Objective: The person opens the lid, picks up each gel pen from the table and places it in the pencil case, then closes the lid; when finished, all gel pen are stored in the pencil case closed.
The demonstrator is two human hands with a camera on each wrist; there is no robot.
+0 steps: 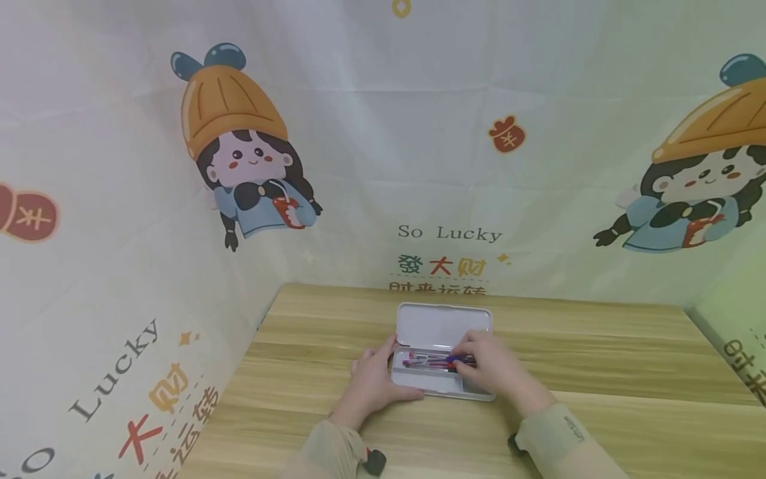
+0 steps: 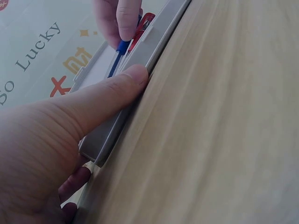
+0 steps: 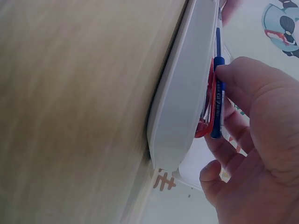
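A white pencil case (image 1: 427,382) lies on the table with its hinged lid (image 1: 444,326) raised at the back. My left hand (image 1: 372,381) grips the case's left end, with the thumb (image 2: 117,88) along the front wall and the other fingers round the side. With thumb and fingers, my right hand (image 1: 492,364) pinches a blue pen (image 3: 218,98) at the top of the case's right part. Red-ended pens (image 1: 413,363) lie in the back compartment beneath it. In the right wrist view a clear and red pen (image 3: 204,123) shows right beside the blue one.
The wood-grain table (image 1: 598,359) extends to both sides of the case and in front of it. A printed cloth (image 1: 359,133) with cartoon figures and lettering hangs behind the table and along its left side.
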